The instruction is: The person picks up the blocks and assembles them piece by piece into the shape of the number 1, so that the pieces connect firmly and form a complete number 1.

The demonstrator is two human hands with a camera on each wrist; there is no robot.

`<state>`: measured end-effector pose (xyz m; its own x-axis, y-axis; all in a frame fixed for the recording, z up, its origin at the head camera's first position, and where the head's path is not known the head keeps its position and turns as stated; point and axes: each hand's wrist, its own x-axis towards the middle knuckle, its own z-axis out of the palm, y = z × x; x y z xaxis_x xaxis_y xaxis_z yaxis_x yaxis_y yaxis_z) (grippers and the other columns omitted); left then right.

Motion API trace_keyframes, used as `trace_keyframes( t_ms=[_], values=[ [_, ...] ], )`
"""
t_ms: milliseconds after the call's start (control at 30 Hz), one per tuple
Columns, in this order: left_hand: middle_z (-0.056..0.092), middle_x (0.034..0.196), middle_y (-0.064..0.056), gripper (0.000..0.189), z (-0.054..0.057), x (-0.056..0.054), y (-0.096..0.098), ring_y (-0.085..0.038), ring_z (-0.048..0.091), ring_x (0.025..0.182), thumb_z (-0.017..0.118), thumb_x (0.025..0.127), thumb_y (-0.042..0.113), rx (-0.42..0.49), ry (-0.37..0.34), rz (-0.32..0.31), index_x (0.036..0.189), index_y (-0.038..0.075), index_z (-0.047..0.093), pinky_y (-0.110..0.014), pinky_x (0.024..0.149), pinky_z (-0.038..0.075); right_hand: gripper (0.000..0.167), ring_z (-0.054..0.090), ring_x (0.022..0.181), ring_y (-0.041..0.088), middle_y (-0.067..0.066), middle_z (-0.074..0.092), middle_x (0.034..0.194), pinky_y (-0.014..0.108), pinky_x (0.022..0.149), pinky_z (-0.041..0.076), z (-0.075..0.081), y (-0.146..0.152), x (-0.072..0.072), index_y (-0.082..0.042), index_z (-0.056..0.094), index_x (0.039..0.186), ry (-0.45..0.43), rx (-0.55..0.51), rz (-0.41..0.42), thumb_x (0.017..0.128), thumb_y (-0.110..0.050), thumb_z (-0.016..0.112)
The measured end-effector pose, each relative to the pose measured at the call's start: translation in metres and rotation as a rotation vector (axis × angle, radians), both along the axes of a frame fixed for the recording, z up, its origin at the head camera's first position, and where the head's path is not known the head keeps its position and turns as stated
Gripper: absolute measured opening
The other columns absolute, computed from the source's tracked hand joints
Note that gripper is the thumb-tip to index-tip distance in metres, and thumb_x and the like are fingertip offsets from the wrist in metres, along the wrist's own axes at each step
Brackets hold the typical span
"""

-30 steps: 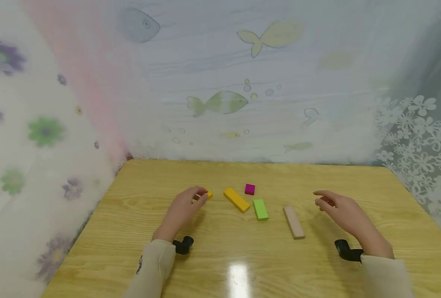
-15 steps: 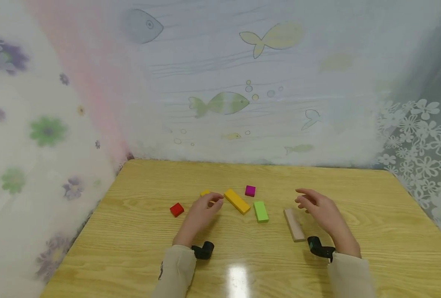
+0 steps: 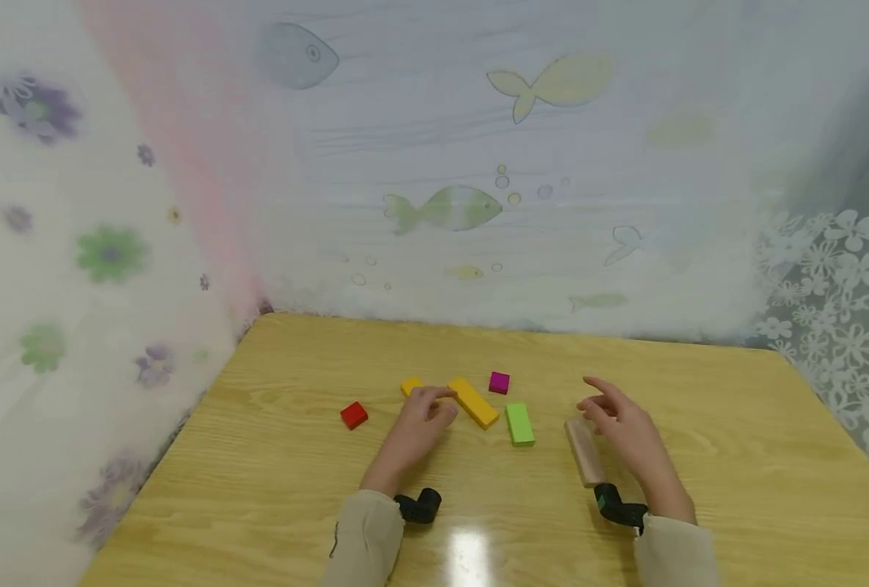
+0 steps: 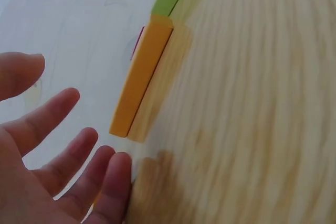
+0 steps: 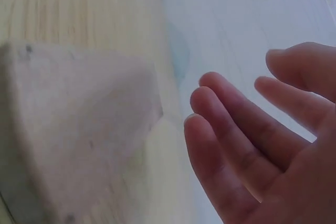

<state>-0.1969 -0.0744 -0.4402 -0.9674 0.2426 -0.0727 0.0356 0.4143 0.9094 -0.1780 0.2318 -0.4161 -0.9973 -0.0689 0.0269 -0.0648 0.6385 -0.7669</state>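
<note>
My left hand (image 3: 418, 428) hovers beside the long orange block (image 3: 473, 403), its fingers spread and loosely bent with nothing between them. Partly behind that hand lies a smaller orange block (image 3: 411, 386). A red block (image 3: 355, 416) sits to its left. In the left wrist view the fingers stand apart from the long orange block (image 4: 142, 77). My right hand (image 3: 631, 432) is held by the far end of a plain wooden block (image 3: 583, 456), fingers relaxed and holding nothing. The right wrist view has the wooden block (image 5: 84, 124) large and close, with a gap to the fingertips.
Between the hands lie a light green block (image 3: 520, 424) and, farther back, a small magenta block (image 3: 499, 382). All rest flat on the wooden table (image 3: 317, 350). A fish-printed curtain (image 3: 434, 163) hangs along the back edge. Black cameras are strapped to both wrists.
Both hands have moved inward: the left to the right, uncovering the red block, and the right to the left, toward the wooden block. The blocks stay where they lay.
</note>
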Motion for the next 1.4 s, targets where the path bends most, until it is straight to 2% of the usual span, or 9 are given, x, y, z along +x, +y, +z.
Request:
trace_keyframes(
  t_ms=[167,300,433,567,733,967,1167,1300,1400],
  values=[
    [0.019,0.143,0.01,0.044,-0.005,0.0,0.005,-0.024,0.03,0.125,0.047,0.089,0.048,0.029,-0.035,-0.05,0.129,0.031,0.045,-0.05,0.095,0.029,0.045,0.055,0.097,0.022,0.005,0.056,0.114,0.039,0.075,0.044,-0.003,-0.012,0.001,-0.023,0.036,0.136,0.007,0.029,-0.004,0.094,-0.038,0.041],
    [0.011,0.147,0.006,0.045,-0.007,-0.003,0.009,-0.025,0.014,0.132,0.046,0.089,0.048,0.002,-0.007,-0.076,0.13,0.03,0.044,-0.053,0.097,0.025,0.041,0.052,0.101,0.023,0.002,0.056,0.112,0.042,0.076,0.043,-0.005,-0.024,-0.001,-0.022,0.044,0.132,0.028,0.067,0.017,0.094,-0.037,0.043],
    [0.013,0.148,0.002,0.042,-0.006,-0.007,0.014,-0.027,0.005,0.133,0.047,0.091,0.042,-0.057,0.055,-0.091,0.129,0.026,0.047,-0.055,0.098,0.021,0.038,0.052,0.103,0.024,0.002,0.057,0.111,0.043,0.081,0.043,-0.008,-0.035,-0.005,-0.018,0.047,0.13,0.056,0.08,0.064,0.094,-0.031,0.045],
    [0.02,0.146,0.004,0.038,-0.006,-0.009,0.017,-0.027,0.007,0.133,0.044,0.092,0.041,-0.117,0.106,-0.107,0.126,0.026,0.051,-0.057,0.098,0.016,0.036,0.052,0.102,0.021,0.002,0.055,0.114,0.042,0.083,0.042,-0.012,-0.046,-0.006,-0.017,0.049,0.128,0.068,0.081,0.081,0.093,-0.025,0.049],
    [0.025,0.144,0.005,0.037,-0.009,-0.007,0.02,-0.027,0.009,0.133,0.044,0.092,0.041,-0.217,0.106,-0.12,0.125,0.026,0.053,-0.058,0.098,0.015,0.037,0.052,0.103,0.02,0.002,0.052,0.118,0.042,0.082,0.043,-0.017,-0.063,-0.004,-0.018,0.05,0.127,0.025,0.057,0.092,0.09,-0.023,0.054],
    [0.029,0.143,0.005,0.04,-0.001,-0.002,0.021,-0.027,0.017,0.132,0.045,0.092,0.04,-0.412,0.174,-0.139,0.128,0.024,0.05,-0.063,0.092,0.015,0.038,0.053,0.098,0.019,0.004,0.049,0.12,0.045,0.083,0.041,-0.02,-0.074,-0.004,-0.019,0.055,0.123,0.048,0.161,0.067,0.086,-0.023,0.061],
    [0.036,0.136,0.003,0.046,0.004,0.001,0.021,-0.026,0.027,0.125,0.049,0.09,0.04,-0.474,0.192,-0.101,0.133,0.024,0.043,-0.056,0.088,0.022,0.039,0.052,0.089,0.016,0.004,0.048,0.115,0.035,0.073,0.044,-0.021,-0.075,-0.003,-0.019,0.055,0.122,0.003,0.202,0.084,0.083,-0.022,0.063],
    [0.033,0.132,-0.001,0.051,0.006,0.002,0.021,-0.026,0.028,0.119,0.051,0.089,0.04,-0.494,0.172,-0.09,0.135,0.023,0.04,-0.049,0.086,0.023,0.04,0.05,0.084,0.013,0.004,0.047,0.114,0.031,0.068,0.042,-0.022,-0.076,-0.004,-0.02,0.055,0.121,-0.018,0.213,0.083,0.083,-0.024,0.064],
    [0.03,0.132,-0.004,0.047,0.006,0.002,0.02,-0.027,0.025,0.119,0.052,0.088,0.04,-0.491,0.168,-0.088,0.131,0.021,0.046,-0.048,0.088,0.024,0.041,0.049,0.082,0.013,0.005,0.047,0.114,0.03,0.066,0.042,-0.022,-0.078,-0.005,-0.02,0.054,0.122,-0.029,0.221,0.08,0.082,-0.026,0.065]
  ],
)
